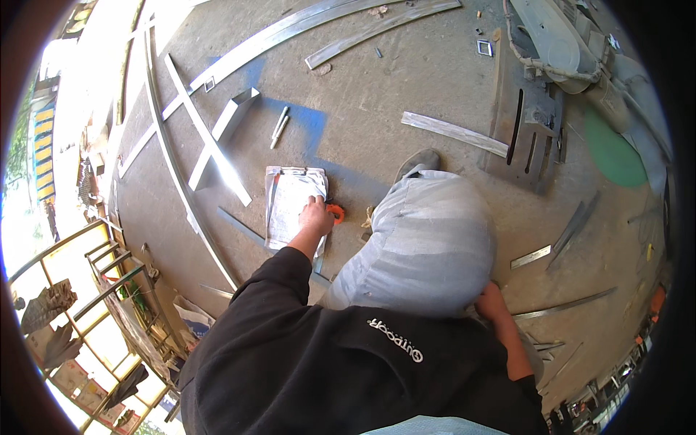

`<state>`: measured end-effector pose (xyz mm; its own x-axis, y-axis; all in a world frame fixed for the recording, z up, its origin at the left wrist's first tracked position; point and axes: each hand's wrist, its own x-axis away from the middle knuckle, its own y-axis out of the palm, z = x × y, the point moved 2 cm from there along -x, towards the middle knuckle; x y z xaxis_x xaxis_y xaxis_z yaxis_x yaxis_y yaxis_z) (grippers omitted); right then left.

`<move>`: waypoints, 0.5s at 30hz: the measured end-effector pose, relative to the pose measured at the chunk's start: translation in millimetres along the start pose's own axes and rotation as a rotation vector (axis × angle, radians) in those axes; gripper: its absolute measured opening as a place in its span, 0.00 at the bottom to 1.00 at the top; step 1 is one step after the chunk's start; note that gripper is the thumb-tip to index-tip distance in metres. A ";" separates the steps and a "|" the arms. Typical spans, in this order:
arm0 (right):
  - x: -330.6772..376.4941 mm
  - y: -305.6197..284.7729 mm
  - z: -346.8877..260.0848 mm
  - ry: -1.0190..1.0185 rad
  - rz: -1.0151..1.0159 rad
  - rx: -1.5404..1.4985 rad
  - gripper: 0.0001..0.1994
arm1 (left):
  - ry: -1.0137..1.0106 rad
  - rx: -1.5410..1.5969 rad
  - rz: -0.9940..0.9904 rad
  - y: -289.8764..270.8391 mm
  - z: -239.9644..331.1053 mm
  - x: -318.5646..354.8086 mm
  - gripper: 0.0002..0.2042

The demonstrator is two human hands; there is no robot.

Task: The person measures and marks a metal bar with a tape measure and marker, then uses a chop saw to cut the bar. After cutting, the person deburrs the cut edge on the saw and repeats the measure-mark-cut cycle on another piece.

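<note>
My left hand (316,216) reaches down over a stack of white papers (284,210) on the floor, its fingers bent. Against its thumb side is a small orange object with a dark edge (336,213), which the hand seems to grip; its kind is not clear. My right hand (492,301) rests against the outer side of my bent leg in grey trousers (435,239). The leg hides its fingers. Just beyond the papers lie two slim, pale, pen-like sticks (280,128).
Long metal strips (290,35) and a shiny square tube (224,136) lie ahead and left. A flat bar (455,133) meets a slotted metal machine base (529,145) at the right. Metal offcuts (531,257) lie right; a metal frame rack (116,264) stands left.
</note>
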<state>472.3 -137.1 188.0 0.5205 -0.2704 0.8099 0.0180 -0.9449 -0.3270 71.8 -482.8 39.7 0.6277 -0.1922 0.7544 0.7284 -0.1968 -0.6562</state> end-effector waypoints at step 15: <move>-10.6 10.3 31.1 0.020 0.083 -0.067 0.21 | 0.047 0.058 -0.143 8.2 6.7 -40.4 0.23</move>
<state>493.5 -138.3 160.9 0.5009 -0.3511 0.7911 -0.0820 -0.9292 -0.3605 54.3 -470.1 4.0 0.5036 -0.2114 0.8377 0.8252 -0.1697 -0.5388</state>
